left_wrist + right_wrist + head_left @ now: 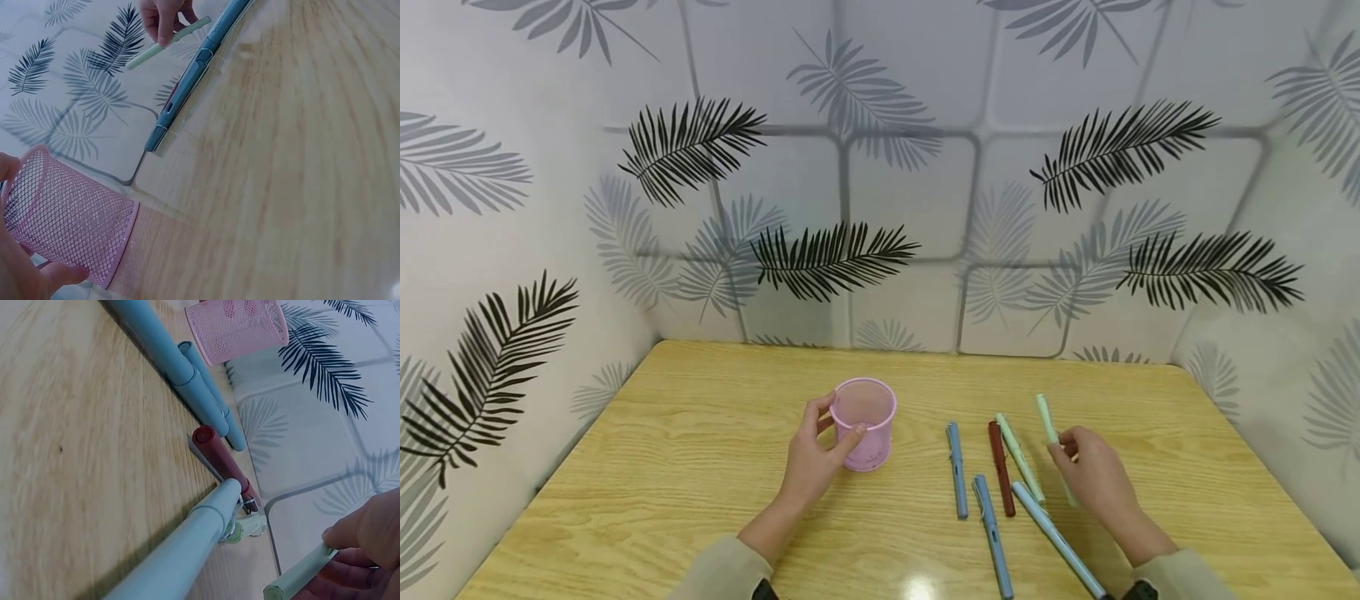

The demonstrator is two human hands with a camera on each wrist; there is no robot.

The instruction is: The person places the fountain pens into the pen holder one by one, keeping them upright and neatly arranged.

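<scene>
A pink mesh pen cup [870, 447] stands upright on the wooden table, left of the pens. My left hand [814, 457] grips it from the left side, thumb on the near wall and fingers by the rim. The right hand [1099, 477] pinches a light green pen [1045, 412] between thumb and fingers; in the left wrist view this pen [145, 56] looks raised off the table. Left of that hand lie a second light green pen [1021, 457], a dark red pen [1001, 471] and a light blue pen [1054, 532].
Two darker blue pens [957, 473] lie between the cup and the red pen, one nearer to me. The table's far edge [917, 353] meets a wall covering [910, 200] with a leaf pattern, which also rises at both sides.
</scene>
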